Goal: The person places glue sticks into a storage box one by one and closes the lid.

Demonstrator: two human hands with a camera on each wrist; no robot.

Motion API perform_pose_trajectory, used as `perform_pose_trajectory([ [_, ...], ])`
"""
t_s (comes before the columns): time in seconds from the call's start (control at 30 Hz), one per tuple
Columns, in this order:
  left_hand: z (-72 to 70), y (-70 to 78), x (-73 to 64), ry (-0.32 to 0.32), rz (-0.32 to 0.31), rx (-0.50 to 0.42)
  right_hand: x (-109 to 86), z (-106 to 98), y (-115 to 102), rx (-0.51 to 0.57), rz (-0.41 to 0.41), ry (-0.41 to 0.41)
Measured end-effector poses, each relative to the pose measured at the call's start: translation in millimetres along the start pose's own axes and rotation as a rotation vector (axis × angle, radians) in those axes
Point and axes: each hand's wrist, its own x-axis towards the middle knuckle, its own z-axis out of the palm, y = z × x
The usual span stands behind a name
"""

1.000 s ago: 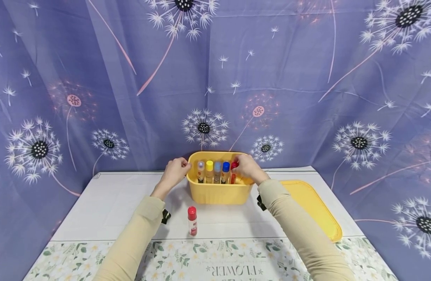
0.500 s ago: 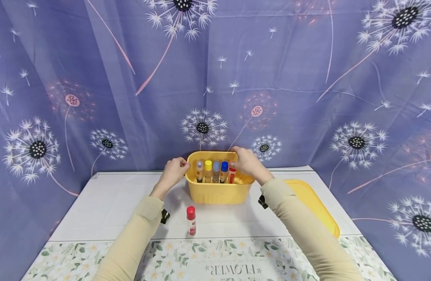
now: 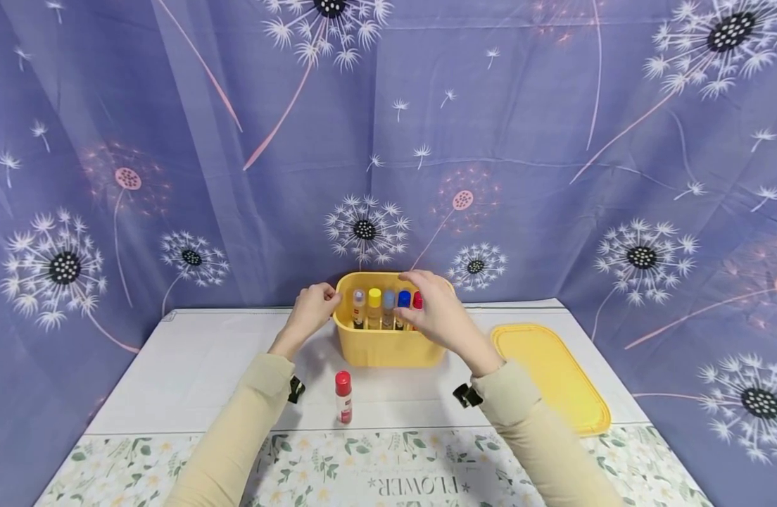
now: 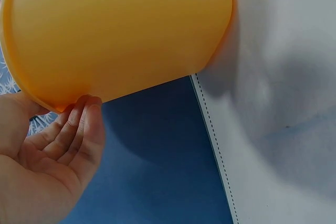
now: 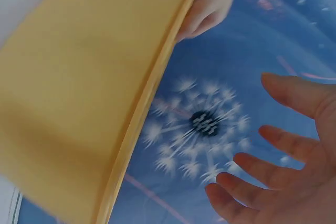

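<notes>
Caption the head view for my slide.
Left hand holding a yellow tub of bottles, right hand open, one red-capped bottle standing in front.

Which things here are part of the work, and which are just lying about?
Seemingly part of the work:
yellow bin, its rim gripped by the left hand
five capped bottles inside it
right hand, holding nothing
red-capped bottle in front of the bin
probably the yellow lid

Just there:
dandelion-patterned curtain
flower-printed table cover

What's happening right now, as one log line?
left hand: grips yellow bin; right hand: fingers spread, holding nothing; in bin: five tubes visible; on table: red-capped tube upright, yellow lid
</notes>
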Motion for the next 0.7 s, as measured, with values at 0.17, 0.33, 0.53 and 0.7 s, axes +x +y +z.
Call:
perform_pose_trajectory([
  [0.17, -0.4, 0.4, 0.3, 0.006, 0.013, 0.016, -22.4, 11, -19, 0.07, -0.073, 0.06],
  [0.33, -0.8, 0.5, 0.9, 0.008, 0.012, 0.016, -40.0, 30, -34, 0.167, -0.123, 0.079],
  [0.53, -1.5, 0.4, 0.1, 0.001, 0.003, 0.02, -54.9, 56, -44, 0.265, -0.055, 0.019],
  [0.7, -1.6, -0.5, -0.3, 0.001, 0.013, 0.022, -62.9, 76, -48, 0.339, -0.002, -0.032],
])
